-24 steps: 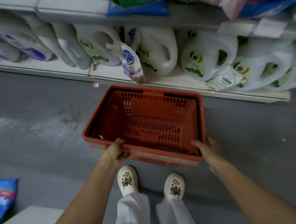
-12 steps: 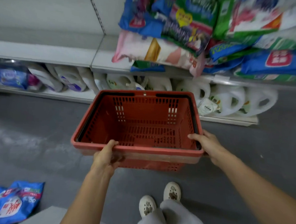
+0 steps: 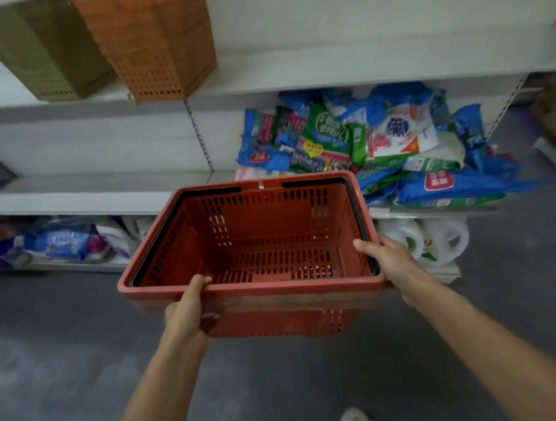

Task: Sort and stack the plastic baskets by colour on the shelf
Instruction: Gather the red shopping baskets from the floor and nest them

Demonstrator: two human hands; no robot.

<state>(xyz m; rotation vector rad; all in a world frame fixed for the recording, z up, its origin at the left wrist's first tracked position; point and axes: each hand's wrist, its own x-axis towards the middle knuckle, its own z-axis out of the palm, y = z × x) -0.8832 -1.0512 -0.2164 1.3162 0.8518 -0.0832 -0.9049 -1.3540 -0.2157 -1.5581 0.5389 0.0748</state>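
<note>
Between both hands [image 3: 189, 312], perforated red basket [image 3: 259, 241], seemingly empty.

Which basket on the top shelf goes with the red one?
Look at the white upper shelf at top left. Two perforated plastic baskets sit there side by side. Pick the orange perforated basket, right of the olive-green perforated basket; it is closest in colour.

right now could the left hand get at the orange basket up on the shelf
Probably not: the left hand grips the red basket's near rim, sharing its weight with the right hand. The orange basket sits higher, otherwise unobstructed.
</note>
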